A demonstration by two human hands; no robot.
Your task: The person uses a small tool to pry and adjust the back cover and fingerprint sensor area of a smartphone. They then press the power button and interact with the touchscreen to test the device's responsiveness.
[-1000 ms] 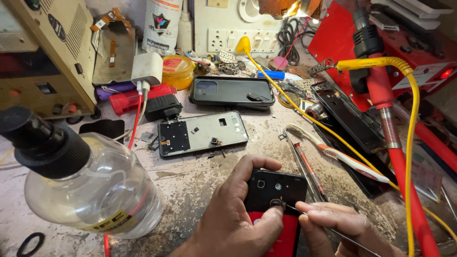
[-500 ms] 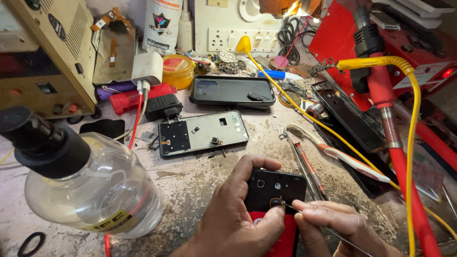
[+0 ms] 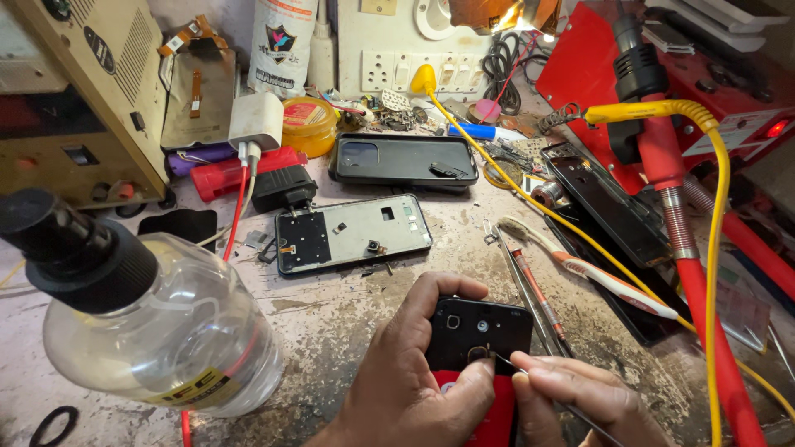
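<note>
- A worn, stained workbench (image 3: pixel 348 331) crowded with repair clutter, a switch panel (image 3: pixel 389 70) along the back wall.
- The small black camera part (image 3: pixel 479 329) sits low in the middle, gripped by the left hand (image 3: pixel 406 389): thumb pressed along its lower edge, index finger curled over its top left corner.
- The right hand (image 3: pixel 580 401) pinches a thin metal tool (image 3: pixel 517 368) between thumb and fingertips, its point touching a round opening on the part's lower face.
- Judging by this, the picking at the part is under way; the opened phones beyond are not reassembled.
- Just past the left fingertips lies one phone frame (image 3: pixel 354 233), stripped bare inside; further off, one dark phone case (image 3: pixel 403 159).
- To the right of the fingers: one toothbrush (image 3: pixel 596 269) and one thin screwdriver (image 3: pixel 537 285).
- Left of the fingers: one clear bottle (image 3: pixel 157 331) with a black pump.
- Further out: one yellow cable (image 3: pixel 712 215), one red hose (image 3: pixel 704 306), one white charger (image 3: pixel 255 122).
</note>
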